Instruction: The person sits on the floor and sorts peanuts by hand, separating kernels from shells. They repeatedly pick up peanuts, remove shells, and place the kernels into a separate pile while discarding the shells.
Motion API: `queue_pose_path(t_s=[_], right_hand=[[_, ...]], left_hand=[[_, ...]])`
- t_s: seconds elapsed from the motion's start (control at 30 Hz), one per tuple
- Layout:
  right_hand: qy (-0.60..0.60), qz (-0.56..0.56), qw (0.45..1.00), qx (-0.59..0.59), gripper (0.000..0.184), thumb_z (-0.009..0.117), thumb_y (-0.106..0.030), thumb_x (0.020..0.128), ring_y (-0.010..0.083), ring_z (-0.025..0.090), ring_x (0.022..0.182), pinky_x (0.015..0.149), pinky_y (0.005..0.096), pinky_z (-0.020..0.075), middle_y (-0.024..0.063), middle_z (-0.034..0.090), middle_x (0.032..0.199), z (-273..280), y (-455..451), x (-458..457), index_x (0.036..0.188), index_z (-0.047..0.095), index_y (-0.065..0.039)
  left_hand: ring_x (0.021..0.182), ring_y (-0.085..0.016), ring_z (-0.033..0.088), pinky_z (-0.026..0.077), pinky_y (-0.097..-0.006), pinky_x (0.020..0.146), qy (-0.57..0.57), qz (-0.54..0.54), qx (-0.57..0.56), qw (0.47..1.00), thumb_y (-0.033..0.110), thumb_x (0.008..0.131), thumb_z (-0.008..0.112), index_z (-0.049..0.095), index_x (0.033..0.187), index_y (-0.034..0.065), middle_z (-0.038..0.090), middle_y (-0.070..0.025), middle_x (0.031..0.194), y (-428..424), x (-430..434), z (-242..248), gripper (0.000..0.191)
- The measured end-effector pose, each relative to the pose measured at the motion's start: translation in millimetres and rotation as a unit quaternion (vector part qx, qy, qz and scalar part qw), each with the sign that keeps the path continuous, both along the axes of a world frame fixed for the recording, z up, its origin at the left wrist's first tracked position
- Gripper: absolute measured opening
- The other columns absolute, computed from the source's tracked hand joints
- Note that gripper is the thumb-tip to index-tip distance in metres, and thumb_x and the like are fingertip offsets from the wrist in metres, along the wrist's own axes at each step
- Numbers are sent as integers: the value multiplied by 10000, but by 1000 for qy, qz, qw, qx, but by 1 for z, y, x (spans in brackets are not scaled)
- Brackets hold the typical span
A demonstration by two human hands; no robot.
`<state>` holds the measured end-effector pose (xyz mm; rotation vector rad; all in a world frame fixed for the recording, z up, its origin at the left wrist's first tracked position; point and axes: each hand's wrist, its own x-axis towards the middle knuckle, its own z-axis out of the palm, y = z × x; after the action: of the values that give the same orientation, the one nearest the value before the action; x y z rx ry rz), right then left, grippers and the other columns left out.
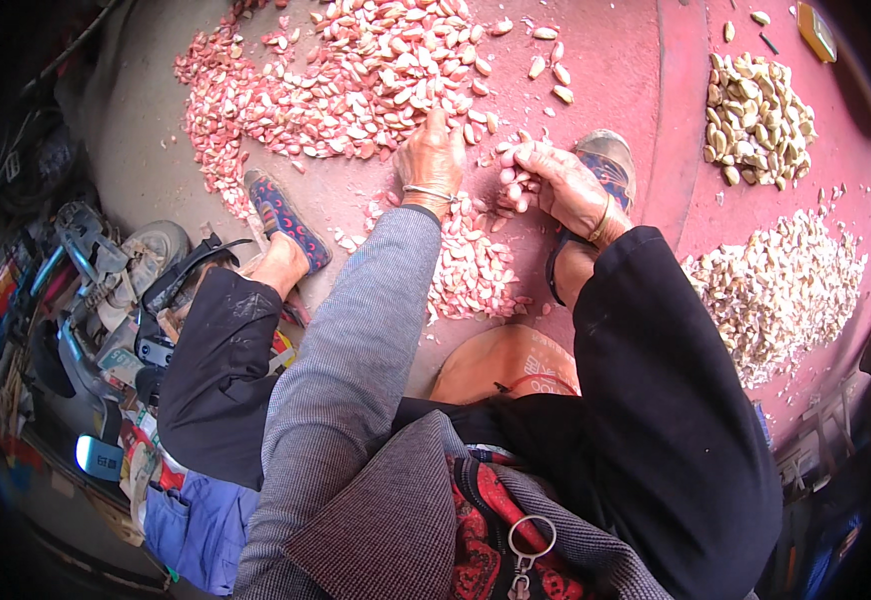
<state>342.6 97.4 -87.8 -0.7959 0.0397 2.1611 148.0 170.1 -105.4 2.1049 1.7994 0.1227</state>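
My left hand (pixel 431 154), with a bracelet at the wrist, reaches to the near edge of a large heap of pinkish-white cloves (pixel 375 82) that look like garlic. Its fingers point down and curl away from view, so I cannot see whether they grip a clove. My right hand (pixel 567 184) is turned partly up, over my shoe, and holds several cloves (pixel 514 176) between thumb and curled fingers. Below both hands lies a smaller heap of pink and white cloves (pixel 473 262), partly behind my left forearm.
On the red floor at right are a heap of larger tan cloves (pixel 758 124) and a wide heap of small pale ones (pixel 788 285). A yellow box (pixel 816 31) lies beyond. My shoes (pixel 285 221) flank the work. Jumbled tools and a wheel (pixel 158 251) crowd the left.
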Motion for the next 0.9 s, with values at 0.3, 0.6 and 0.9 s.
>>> queue_pose_path(t_s=[0.3,0.6,0.9], right_hand=[[2,1,1000,8,247,501,-209,1026,149,644,745,638,264,548,74,668,939,-4,-1,0,1113,614,-7],[4,-59,998,-37,292,487,-281,1032,164,644,899,794,314,542,81,664,1015,-8,0,-6,1146,606,-40],[2,-2,1000,6,290,506,-229,1024,147,633,812,718,277,544,70,659,965,-12,-1,-2,1185,592,-4]], left_hand=[[631,-324,677,501,-458,580,-8,14,18,1000,216,911,613,641,945,80,665,-143,673,7,2,10,142],[701,-211,718,551,-332,611,-221,-76,15,972,146,906,654,664,1073,78,708,-112,778,-39,44,56,180],[735,-313,692,510,-413,629,-191,53,-19,980,156,894,632,640,1059,76,689,-148,793,-1,15,39,184]])
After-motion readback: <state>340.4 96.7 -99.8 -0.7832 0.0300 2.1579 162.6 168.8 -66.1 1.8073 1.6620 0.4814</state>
